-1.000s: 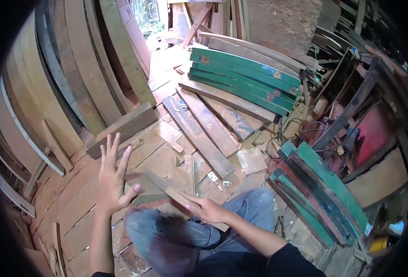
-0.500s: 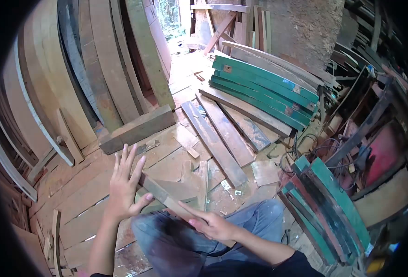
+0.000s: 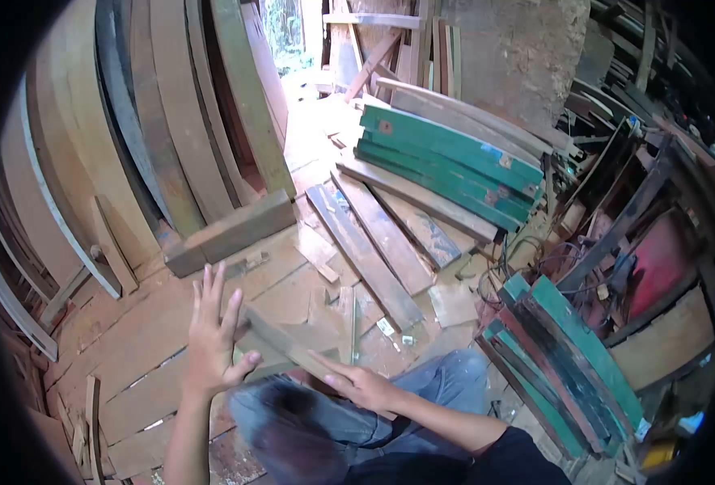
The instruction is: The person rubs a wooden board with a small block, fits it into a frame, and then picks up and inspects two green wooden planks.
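Observation:
A short wooden board point(image 3: 281, 339) slants across my lap, its far end pointing up and to the left. My right hand point(image 3: 370, 388) is closed around the near part of it, thumb lying along the top. Beside the board's far end, my left hand point(image 3: 214, 331) is raised with fingers spread and holds nothing. Beneath the board I see my legs in worn blue trousers point(image 3: 430, 380), folded on the plank floor.
Loose planks point(image 3: 365, 250) lie ahead, next to stacked green boards point(image 3: 446, 162). More green and dark pieces point(image 3: 568, 364) are piled at my right. A thick beam point(image 3: 232, 230) lies before tall boards point(image 3: 171, 105) leaning at the left. Cables point(image 3: 527, 250) coil near the right pile.
The view has shifted slightly, so the surroundings sit a little further left and lower. The board has turned a little in my right hand. My left hand stays spread near its far end.

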Demonstrator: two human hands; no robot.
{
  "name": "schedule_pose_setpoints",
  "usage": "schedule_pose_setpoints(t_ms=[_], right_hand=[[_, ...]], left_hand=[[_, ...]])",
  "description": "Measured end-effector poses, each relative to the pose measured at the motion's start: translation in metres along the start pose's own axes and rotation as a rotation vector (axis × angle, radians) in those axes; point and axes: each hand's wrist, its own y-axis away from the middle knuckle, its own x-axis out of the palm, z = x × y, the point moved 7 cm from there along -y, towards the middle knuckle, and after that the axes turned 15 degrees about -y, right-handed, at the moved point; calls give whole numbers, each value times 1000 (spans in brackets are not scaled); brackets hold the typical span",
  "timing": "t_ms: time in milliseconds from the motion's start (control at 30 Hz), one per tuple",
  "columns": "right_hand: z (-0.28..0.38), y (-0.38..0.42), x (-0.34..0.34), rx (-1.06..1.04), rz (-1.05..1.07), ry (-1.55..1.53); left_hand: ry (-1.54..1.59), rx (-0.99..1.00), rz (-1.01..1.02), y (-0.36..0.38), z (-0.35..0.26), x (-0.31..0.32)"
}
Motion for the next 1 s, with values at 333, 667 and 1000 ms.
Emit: schedule_pose_setpoints(t_ms=[333, 667, 1000], right_hand=[[43, 3, 15, 84, 56, -49], [-44, 12, -14, 190, -20, 90], [-107, 17, -44, 285, -26, 92]], left_hand=[[-17, -28, 33, 4, -2, -2], [-35, -17, 60, 2, -6, -4], [-63, -5, 73, -6, -11, -2]])
